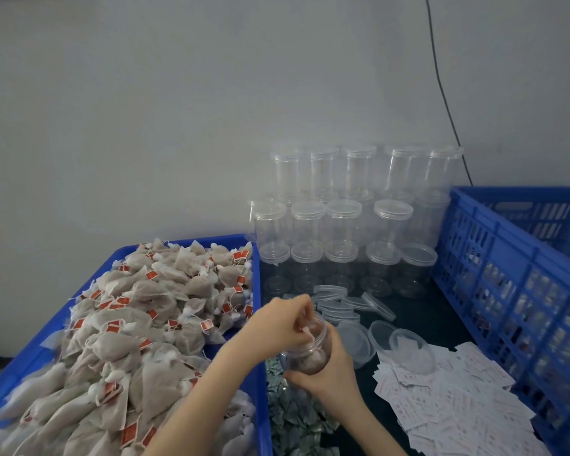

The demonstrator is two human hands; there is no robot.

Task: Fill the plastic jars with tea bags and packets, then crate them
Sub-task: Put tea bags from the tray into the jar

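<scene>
My right hand grips a clear plastic jar, tilted with its open mouth toward my left hand. Brownish tea bags show through the jar's wall. My left hand pinches a tea bag at the jar's mouth, fingertips partly inside the rim. To the left, a blue tray is heaped with brown mesh tea bags carrying red tags. Small silver packets lie on the dark table under my right forearm.
Empty lidded jars are stacked in rows against the wall. Loose clear lids lie in front of them. White paper slips spread at the right. A blue slatted crate with filled jars inside stands at the far right.
</scene>
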